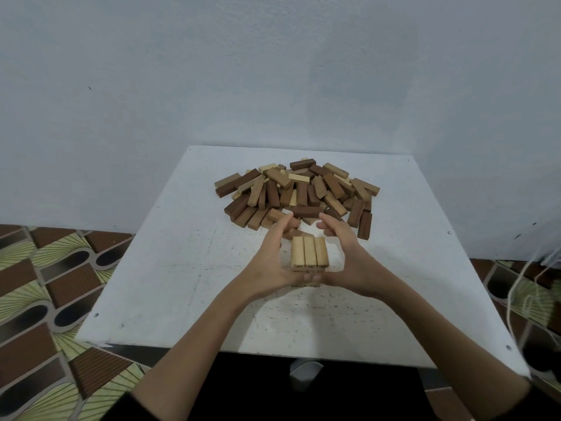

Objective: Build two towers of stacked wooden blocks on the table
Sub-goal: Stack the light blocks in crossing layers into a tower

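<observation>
Cupping the short block tower (310,256), left hand (273,262) and right hand (349,259) press its sides, fingers relaxed.

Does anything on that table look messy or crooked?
Only the loose block pile, heaped every which way at the far side. The small tower between the hands looks square, three pale blocks side by side on top.

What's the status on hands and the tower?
Left hand and right hand open, flanking the tower. One tower started, three light blocks on top, low. Loose block pile just behind it. Nothing in the way.
</observation>
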The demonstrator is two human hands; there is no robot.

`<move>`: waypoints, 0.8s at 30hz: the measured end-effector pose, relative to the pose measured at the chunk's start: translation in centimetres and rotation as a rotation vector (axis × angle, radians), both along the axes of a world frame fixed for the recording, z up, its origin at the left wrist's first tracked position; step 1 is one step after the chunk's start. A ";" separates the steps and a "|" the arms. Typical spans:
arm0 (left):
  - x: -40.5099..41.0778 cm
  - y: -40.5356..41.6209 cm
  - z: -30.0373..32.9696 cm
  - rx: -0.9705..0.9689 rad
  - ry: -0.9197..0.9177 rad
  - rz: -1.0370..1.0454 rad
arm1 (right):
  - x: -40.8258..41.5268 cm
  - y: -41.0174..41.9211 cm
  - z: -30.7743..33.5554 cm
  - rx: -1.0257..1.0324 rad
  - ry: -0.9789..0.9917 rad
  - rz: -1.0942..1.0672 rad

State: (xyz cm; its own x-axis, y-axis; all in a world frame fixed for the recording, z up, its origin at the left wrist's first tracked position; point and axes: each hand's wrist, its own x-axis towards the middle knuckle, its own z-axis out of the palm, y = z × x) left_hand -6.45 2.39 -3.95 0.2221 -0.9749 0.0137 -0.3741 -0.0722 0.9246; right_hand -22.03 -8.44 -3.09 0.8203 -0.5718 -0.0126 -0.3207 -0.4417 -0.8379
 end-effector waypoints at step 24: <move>-2.8 0.1 -2.6 0.119 0.044 0.046 | 0.3 4.2 -2.2 0.177 -0.086 -0.087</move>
